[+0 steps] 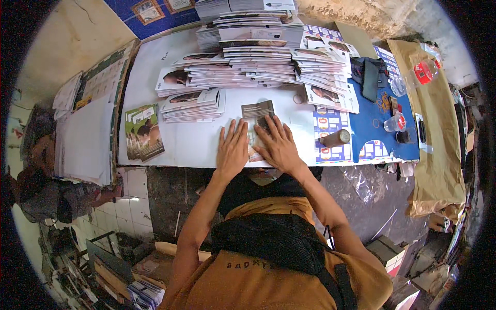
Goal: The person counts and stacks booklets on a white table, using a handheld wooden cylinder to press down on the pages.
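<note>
A printed leaflet with a brown band (257, 109) lies on the white tabletop (196, 142) in front of me, mostly covered by my hands. My left hand (234, 147) rests flat along its left side, fingers stretched toward the far edge. Across its right part lies my right hand (279, 142), with the fingers spread. Further left is a small pile of green and brown leaflets (144, 135). Just beyond my hands stands a low stack of folded leaflets (192, 105). A thick cylindrical piece (336, 138) lies right of my right hand.
Tall stacks of folded leaflets (258, 64) fill the table's back. On the right are a dark phone (370, 80), rubber bands (383, 102), a plastic cup (394, 122) and a red-labelled bottle (425, 72). A person's dark clothing (77, 199) shows at the left.
</note>
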Tool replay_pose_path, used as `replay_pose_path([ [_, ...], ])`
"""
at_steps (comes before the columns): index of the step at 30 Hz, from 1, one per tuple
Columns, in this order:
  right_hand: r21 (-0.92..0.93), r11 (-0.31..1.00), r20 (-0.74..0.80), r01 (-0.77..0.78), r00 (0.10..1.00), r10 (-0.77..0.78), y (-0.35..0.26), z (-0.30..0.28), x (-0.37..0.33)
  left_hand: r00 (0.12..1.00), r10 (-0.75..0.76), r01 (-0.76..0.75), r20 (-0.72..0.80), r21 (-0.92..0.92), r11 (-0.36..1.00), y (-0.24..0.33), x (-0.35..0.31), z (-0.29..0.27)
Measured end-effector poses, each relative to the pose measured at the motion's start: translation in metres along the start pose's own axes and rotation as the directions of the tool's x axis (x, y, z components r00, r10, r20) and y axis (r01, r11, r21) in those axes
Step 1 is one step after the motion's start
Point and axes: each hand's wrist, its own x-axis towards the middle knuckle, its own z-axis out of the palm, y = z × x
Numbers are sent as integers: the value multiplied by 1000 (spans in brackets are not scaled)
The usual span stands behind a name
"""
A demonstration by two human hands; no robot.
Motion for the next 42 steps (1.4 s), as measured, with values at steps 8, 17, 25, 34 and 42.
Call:
replay_pose_path([
  [8, -27, 1000, 9, 8, 1000, -8, -1, -3, 1, 1000, -16, 16, -3, -38, 999, 1, 0, -3],
  [17, -28, 1000, -16, 10, 1000, -11, 1, 2, -1, 1000, -1, 1, 9, -4, 1000, 0, -1, -1],
  [25, -25, 1000, -21, 6, 1000, -7, 1, 1, -1, 1000, 6, -6, 1, 14, 1000, 1, 0, -1],
  [34, -7, 1000, -9, 0, 1000, 0, 0, -1, 1, 1000, 7, -7, -10, 19, 1000, 4, 3, -6],
  [42, 300, 953, -315, -44, 938, 142, -1, -57, -35, 1000, -12, 11, 9, 28, 1000, 10, 6, -10],
])
